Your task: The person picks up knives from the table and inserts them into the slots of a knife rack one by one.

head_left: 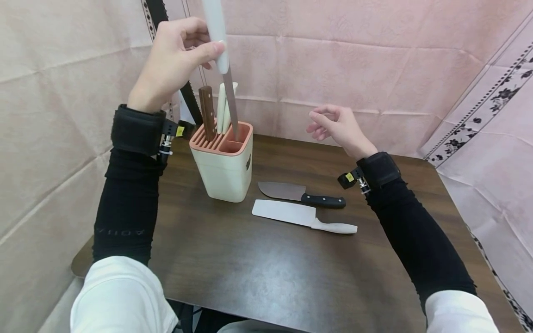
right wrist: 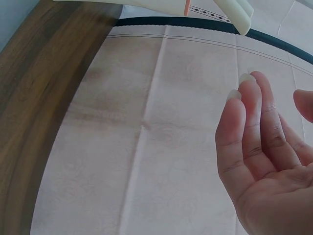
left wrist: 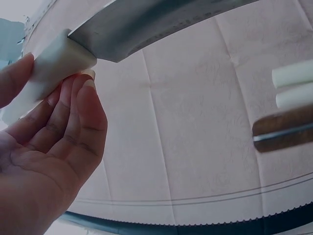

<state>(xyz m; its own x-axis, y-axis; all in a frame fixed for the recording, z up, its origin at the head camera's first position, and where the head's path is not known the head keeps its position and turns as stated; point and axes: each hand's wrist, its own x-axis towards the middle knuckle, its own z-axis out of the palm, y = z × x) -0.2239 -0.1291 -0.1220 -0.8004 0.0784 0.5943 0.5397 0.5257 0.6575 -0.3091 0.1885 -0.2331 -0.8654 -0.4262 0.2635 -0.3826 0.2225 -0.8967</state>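
Observation:
My left hand pinches the pale handle of a kitchen knife between thumb and fingers. Its blade points down, and in the head view the tip appears in or just above the open compartment of a cream knife holder with an orange top. A brown-handled knife and light-handled pieces stand in the holder's slotted side. My right hand hovers over the table's back right with relaxed fingers, holding nothing. Nearest it lie a black-handled knife and a white cleaver.
The brown wooden table carries the holder and the two lying knives. Pinkish cloth hangs behind and at both sides. A dark strip runs down the cloth behind the holder.

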